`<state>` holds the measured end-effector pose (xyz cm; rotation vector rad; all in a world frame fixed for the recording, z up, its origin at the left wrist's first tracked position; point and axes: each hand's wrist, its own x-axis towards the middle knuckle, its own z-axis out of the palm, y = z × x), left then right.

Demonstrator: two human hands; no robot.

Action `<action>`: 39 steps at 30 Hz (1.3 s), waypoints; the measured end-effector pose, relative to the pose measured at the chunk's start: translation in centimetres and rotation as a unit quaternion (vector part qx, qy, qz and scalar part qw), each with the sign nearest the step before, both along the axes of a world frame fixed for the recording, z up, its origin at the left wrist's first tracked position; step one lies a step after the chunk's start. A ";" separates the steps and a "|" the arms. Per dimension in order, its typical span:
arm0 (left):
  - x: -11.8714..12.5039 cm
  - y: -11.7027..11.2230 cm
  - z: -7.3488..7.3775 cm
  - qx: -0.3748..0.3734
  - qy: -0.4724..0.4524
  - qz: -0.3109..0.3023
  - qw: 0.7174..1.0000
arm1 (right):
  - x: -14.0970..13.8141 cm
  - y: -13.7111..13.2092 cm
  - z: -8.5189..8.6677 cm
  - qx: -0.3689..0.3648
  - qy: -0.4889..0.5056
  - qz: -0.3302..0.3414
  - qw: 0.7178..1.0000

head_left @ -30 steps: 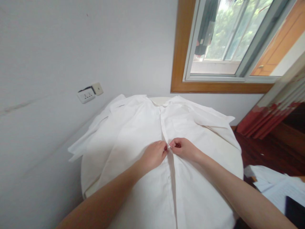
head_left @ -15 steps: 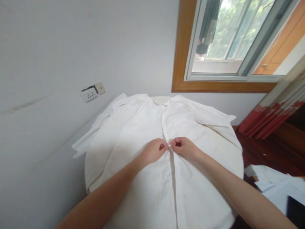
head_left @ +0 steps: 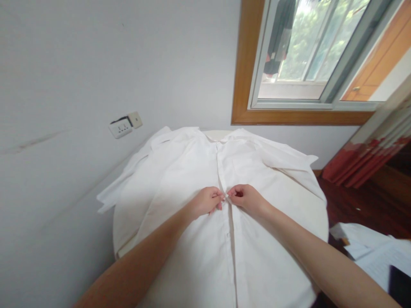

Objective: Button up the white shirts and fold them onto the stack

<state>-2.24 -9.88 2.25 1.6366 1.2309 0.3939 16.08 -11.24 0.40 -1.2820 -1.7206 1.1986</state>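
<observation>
The shirt [head_left: 180,179] lies on the desk [head_left: 316,214] before me. My left hand [head_left: 205,201] and right hand [head_left: 245,197] meet at its middle. The socket [head_left: 121,127] is behind left, the window [head_left: 305,60] behind right.

Both hands are held close together, with the fingertips pinched.
The left hand [head_left: 207,201] and the right hand [head_left: 245,197] are set side by side, knuckles up and almost touching. On each, thumb and forefinger are pressed together in a tight pinch and the other fingers are curled under. Both bare forearms are stretched forward from the lower edge, converging toward the hands.
</observation>
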 end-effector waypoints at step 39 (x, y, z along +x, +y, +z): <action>-0.3 0.5 -0.1 -0.147 -0.126 -0.022 0.981 | 0.1 0.2 -0.1 -0.089 0.052 0.005 0.995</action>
